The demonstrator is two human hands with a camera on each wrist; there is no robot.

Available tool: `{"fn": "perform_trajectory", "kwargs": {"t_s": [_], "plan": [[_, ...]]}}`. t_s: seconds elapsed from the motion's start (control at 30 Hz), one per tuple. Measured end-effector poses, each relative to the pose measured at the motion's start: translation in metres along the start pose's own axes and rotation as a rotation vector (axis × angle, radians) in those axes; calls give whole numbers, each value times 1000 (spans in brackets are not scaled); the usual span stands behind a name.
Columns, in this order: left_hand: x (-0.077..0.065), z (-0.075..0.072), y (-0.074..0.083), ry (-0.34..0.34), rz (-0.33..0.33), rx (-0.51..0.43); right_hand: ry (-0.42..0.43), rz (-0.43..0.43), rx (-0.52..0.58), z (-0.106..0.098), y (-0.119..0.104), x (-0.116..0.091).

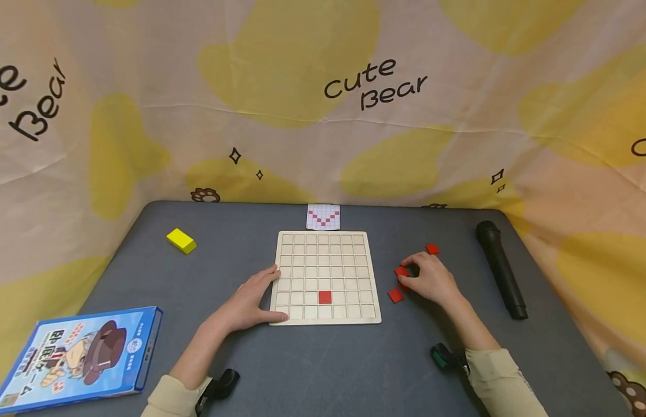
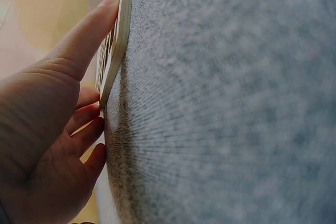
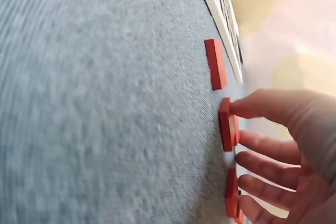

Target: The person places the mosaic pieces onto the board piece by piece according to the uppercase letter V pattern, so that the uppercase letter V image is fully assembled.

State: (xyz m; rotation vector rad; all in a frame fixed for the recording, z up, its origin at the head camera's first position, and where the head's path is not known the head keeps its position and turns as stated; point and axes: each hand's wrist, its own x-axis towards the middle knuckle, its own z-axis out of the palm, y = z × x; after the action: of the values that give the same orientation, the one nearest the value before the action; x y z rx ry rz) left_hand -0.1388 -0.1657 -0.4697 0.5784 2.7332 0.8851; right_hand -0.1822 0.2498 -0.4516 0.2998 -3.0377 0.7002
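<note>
A pale gridded board (image 1: 299,278) lies on the table, with one red square tile (image 1: 325,297) in a cell toward its near side. My left hand (image 1: 252,298) rests at the board's left edge; its thumb (image 2: 86,32) lies over the near corner and the fingers touch along the side. To the right of the board, my right hand (image 1: 431,279) has thumb and index finger at opposite sides of a red tile (image 1: 401,270), pinching it close over the table. Another red tile (image 3: 226,124) sits right by those fingertips, partly hidden by the hand in the head view.
Loose red tiles lie nearer the board (image 1: 395,295) and farther back (image 1: 432,249). A card with a red pattern (image 1: 323,217) is behind the board. A black microphone (image 1: 501,269) lies right, a yellow block (image 1: 181,240) back left, a blue box (image 1: 83,359) front left.
</note>
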Motion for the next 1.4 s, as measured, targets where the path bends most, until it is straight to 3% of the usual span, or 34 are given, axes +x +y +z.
{"fn": "perform_trajectory", "kwargs": {"t_s": [0.23, 0.57, 0.83, 1.03, 1.4], "plan": [[0, -1, 0, -7, -8, 2, 60, 12, -10, 7, -1, 4], [-1, -1, 0, 5, -4, 6, 35, -60, 58, 3, 3, 2], [-1, 0, -1, 5, -7, -4, 87, -76, 91, 10, -1, 1], [-1, 1, -3, 3, -1, 1, 104, -115, 171, 19, -20, 3], [-1, 2, -2, 0, 9, -8, 29, -218, 253, 44, -74, 8]]}}
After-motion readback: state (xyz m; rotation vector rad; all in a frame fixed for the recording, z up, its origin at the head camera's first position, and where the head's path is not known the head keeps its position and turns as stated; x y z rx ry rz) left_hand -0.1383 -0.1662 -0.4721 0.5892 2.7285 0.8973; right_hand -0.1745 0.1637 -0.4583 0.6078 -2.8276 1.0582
